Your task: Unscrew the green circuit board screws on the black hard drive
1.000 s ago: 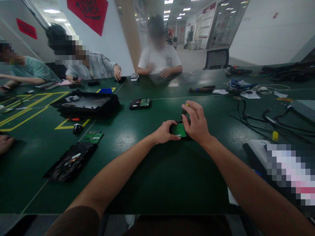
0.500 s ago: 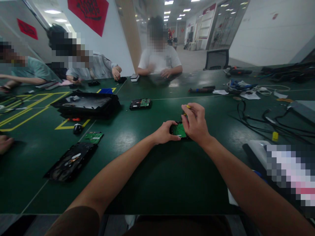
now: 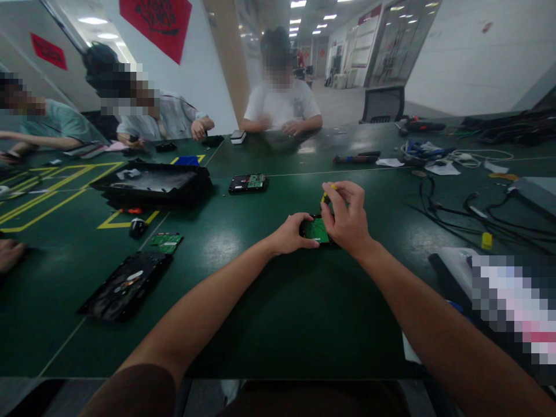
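At the middle of the green worktop [image 3: 269,324], a small hard drive [image 3: 316,230] is lying flat with its green circuit board facing up. The left hand [image 3: 290,234] is gripping the drive's left end, fingers curled around its edge and thumb lying along its near side, pinning it to the surface. The right hand [image 3: 347,219] is hovering over the drive's right end with its fingers pinched closed around a thin yellow-handled screwdriver [image 3: 326,196], which is standing nearly upright, its lower end pointing down at the far right corner of the board; the tip itself is too small to make out.

Farther away and to the left, a 2nd hard drive [image 3: 248,183] is resting board-up, well apart from the hands. A black tray [image 3: 152,184] is sitting beside it inside yellow floor-style markings. Nearer on the left, a loose green circuit board [image 3: 166,241] is lying just beside an opened drive casing [image 3: 123,286]. Black cables [image 3: 460,209] are trailing across the right side.

3 other people are sitting along the far edge, each with hands on the worktop, and another person's hand [image 3: 9,255] is showing at the left border.
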Motion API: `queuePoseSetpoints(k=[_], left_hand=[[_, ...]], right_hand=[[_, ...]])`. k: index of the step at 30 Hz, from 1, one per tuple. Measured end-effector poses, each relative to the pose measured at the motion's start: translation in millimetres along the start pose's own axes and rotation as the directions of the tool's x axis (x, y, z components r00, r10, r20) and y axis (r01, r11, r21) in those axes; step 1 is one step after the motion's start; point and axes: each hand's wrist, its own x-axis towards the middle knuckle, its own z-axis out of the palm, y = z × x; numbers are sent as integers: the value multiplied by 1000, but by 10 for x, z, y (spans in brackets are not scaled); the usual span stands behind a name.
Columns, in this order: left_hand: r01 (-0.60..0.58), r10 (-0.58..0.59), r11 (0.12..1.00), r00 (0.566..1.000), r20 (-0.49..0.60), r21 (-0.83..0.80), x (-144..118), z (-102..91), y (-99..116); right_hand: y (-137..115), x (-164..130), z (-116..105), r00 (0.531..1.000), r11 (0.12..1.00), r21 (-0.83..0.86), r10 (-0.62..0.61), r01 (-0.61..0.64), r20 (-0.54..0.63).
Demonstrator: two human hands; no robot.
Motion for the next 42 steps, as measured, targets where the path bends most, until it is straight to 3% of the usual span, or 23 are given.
queuePoseSetpoints(k=[15,23,30,36,42], left_hand=[[-23,23,1000,1000,-3,9,7,9,-32],[-30,30,999,1000,-4,24,14,8,-33],[-23,23,999,1000,-8,28,12,6,-34],[-31,30,999,999,10,41,0,-16,2],[-26,26,999,1000,2,35,-10,-14,1]], right_hand=[[27,-2,-27,999,997,-58,-49,49,3],[9,10,-32,997,1000,-21,-17,15,-72],[-3,28,-44,999,998,54,-15,17,-35],[-5,21,-57,994,999,-10,31,-33,-106],[-21,93,-97,996,995,91,34,-27,-80]])
